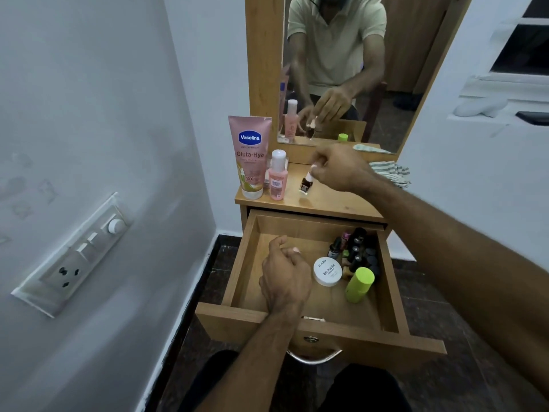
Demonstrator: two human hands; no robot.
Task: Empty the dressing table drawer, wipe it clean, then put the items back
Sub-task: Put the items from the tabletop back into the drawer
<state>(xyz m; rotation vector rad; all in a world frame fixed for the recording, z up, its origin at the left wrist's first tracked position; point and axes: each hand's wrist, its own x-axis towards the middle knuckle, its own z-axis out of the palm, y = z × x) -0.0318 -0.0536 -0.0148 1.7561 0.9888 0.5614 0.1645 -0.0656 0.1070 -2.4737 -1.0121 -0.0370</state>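
While the right hand (335, 168) pinches a tilted nail polish bottle (306, 182) over the tabletop (332, 203), the left hand (285, 269), curled on something small, sits nearer the white jar (327, 270).

Home bedroom corner. Wooden dressing table (312, 200) with mirror (341, 69), cosmetics in open drawer (297, 322). White walls, wall switchboard (77, 257), dark tiled floor (208, 278).

The pink tube (250, 156) standing at the back left corner of the dressing table top (326, 200) reads "Vaseline", "Gluta-Hya" and "10X". In the drawer (297, 318), toward its right side, the white round jar (327, 270) reads "zudio" and "NAIL POLISH"; its smaller print is unreadable
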